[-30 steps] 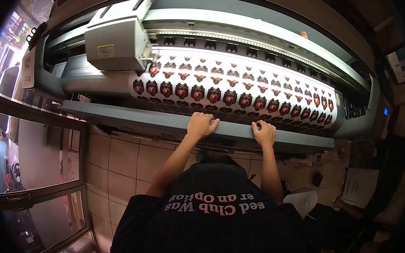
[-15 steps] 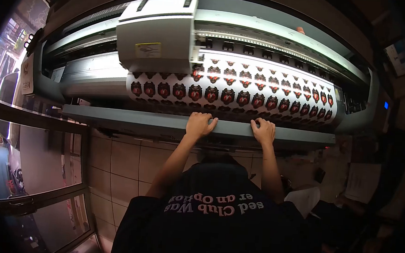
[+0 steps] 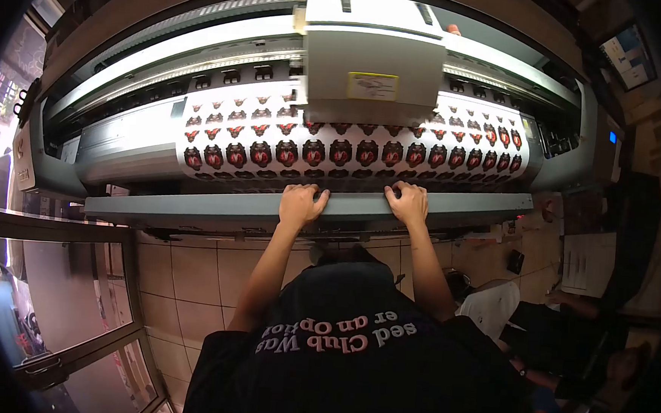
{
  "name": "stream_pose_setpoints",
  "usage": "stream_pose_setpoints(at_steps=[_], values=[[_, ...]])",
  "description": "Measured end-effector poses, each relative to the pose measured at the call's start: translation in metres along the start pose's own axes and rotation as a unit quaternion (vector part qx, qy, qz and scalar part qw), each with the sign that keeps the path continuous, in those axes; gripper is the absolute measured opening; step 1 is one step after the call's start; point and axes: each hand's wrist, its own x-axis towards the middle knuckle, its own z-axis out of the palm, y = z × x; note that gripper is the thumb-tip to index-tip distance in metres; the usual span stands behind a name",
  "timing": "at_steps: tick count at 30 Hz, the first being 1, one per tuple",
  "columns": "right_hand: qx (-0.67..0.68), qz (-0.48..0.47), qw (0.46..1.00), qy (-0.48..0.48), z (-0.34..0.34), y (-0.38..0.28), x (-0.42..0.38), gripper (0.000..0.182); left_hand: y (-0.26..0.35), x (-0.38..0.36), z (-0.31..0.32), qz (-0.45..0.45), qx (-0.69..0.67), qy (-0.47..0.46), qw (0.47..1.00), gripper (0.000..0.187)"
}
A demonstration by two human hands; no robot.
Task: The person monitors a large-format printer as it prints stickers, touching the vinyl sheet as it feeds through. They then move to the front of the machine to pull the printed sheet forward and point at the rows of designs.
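A wide-format printer stretches across the view, with a long grey front bar (image 3: 217, 206) along its near side. Over this bar's top edge my left hand (image 3: 301, 205) is curled, thumb toward the middle. My right hand (image 3: 408, 204) grips the same bar further right, fingertips over the far edge. Beyond the bar lies a white printed sheet (image 3: 327, 134) with rows of red and black emblems. The white print carriage (image 3: 373, 65), bearing a yellow-edged label, sits above the sheet between the hands' far sides. Neither hand touches the sheet.
At the lower right another person (image 3: 557, 341) in dark clothes sits near a white chair (image 3: 491, 307). A monitor (image 3: 629, 57) glows at the upper right. Glass doors with metal frames (image 3: 60, 288) stand at the left, beside the tiled floor (image 3: 198, 274).
The carriage has moved right across the sheet. The view has shifted and turned slightly, bringing the monitor and the other person more into sight. Both hands stay on the bar.
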Motion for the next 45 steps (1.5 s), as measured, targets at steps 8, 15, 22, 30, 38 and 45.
stream_pose_setpoints(at_steps=[8, 15, 22, 30, 38, 45], values=[[-0.003, -0.014, 1.000, 0.001, 0.013, 0.010, 0.000, 0.035, 0.000, 0.001, -0.003, -0.012, -0.009, -0.040, 0.999, 0.037], [0.005, -0.022, 1.000, 0.006, 0.012, 0.010, 0.000, 0.033, -0.003, 0.001, 0.000, -0.007, -0.025, -0.038, 0.999, 0.036], [0.013, -0.017, 1.000, 0.003, 0.009, 0.007, 0.000, 0.033, -0.003, 0.002, -0.001, -0.015, -0.043, -0.046, 0.998, 0.036], [0.012, -0.021, 1.000, 0.001, 0.010, 0.007, 0.002, 0.033, -0.004, 0.002, 0.000, -0.009, -0.029, -0.020, 0.999, 0.038], [-0.005, -0.029, 1.000, 0.006, 0.010, 0.007, 0.003, 0.032, -0.001, 0.004, -0.005, -0.021, -0.017, -0.037, 0.999, 0.038], [-0.010, -0.031, 0.999, 0.008, 0.010, 0.006, 0.002, 0.032, 0.001, 0.004, -0.007, -0.018, -0.017, -0.038, 0.999, 0.040]])
